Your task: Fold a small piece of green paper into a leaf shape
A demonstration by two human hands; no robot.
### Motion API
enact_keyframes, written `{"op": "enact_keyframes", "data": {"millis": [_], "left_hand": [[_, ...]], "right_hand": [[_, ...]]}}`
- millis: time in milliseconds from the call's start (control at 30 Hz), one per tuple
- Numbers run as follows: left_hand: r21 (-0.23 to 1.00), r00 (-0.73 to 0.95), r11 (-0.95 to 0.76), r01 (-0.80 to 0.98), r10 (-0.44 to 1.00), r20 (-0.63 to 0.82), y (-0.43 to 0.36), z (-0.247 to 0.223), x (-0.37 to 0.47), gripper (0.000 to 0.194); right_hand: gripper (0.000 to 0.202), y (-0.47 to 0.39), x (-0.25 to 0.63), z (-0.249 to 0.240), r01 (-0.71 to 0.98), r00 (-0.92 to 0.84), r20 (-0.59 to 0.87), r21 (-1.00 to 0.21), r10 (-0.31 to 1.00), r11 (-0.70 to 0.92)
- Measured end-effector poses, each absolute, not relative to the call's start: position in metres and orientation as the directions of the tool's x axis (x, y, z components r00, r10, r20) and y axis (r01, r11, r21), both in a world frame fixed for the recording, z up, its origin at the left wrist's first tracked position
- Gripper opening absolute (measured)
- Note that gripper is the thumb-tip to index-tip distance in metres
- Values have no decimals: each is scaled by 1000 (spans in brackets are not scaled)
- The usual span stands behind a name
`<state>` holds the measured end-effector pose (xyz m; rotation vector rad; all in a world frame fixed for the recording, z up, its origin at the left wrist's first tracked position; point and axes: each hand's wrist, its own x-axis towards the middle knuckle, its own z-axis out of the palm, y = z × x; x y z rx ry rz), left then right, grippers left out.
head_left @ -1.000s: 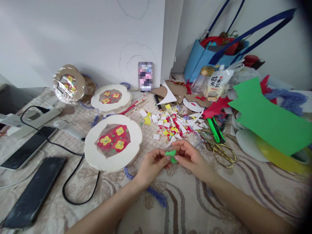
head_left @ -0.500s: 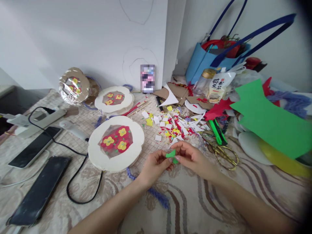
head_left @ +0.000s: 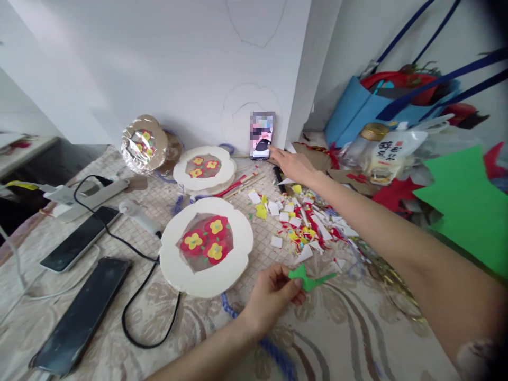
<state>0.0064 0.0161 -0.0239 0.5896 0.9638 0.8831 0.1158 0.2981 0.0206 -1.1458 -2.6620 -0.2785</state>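
Note:
A small green paper piece [head_left: 307,279] with a narrow strip on its right is pinched in my left hand [head_left: 273,293], low in the middle of the view. My right hand [head_left: 292,165] reaches forward, a fingertip at the lower right edge of a phone [head_left: 261,135] that leans upright against the white panel; I see nothing held in that hand. Left of my left hand lies a white scalloped frame [head_left: 169,238] with red and yellow paper flowers. Paper scraps [head_left: 283,216] in white, yellow and red are scattered between my hands.
Another flower frame [head_left: 183,174] and a foil-wrapped one [head_left: 127,138] stand behind. Two dark phones [head_left: 85,312] and a power strip [head_left: 91,200] with cables lie left. Right are gold scissors [head_left: 402,296], partly behind my forearm, green paper [head_left: 468,201] and a blue bag [head_left: 345,111].
My right hand has let go of the green paper and moved forward to the upright phone. My left hand still holds the paper, now with its strip showing. The camera view has shifted.

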Motion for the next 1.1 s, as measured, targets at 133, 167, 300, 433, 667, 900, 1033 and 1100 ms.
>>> {"op": "enact_keyframes", "data": {"millis": [133,167,300,433,667,900,1033,1100], "left_hand": [[725,290,552,-412,834,-470,17,-26,7,42],[717,289,555,-422,832,-473,17,-26,7,42],[701,300,569,-431,823,-483,17,-26,7,41],[702,297,568,-429,823,-484,17,-26,8,41],[726,292,550,-412,835,-466,18,-25,5,39],[781,273,498,-376,865,-420,18,-20,4,34],[799,241,480,-363,876,-417,17,-15,4,31],[811,237,468,-351,882,-407,16,-14,4,29]], "right_hand": [[37,326,101,15,692,-720,254,193,646,695],[38,331,98,14,687,-726,247,217,642,693],[42,343,91,13,707,-707,233,248,668,663],[39,337,88,17,727,-686,243,183,686,662],[34,245,105,34,641,-663,364,-177,655,747],[21,106,159,55,563,-536,192,-644,822,518],[16,53,182,42,440,-385,72,-862,920,251],[13,39,187,31,379,-302,30,-913,953,150]]}}
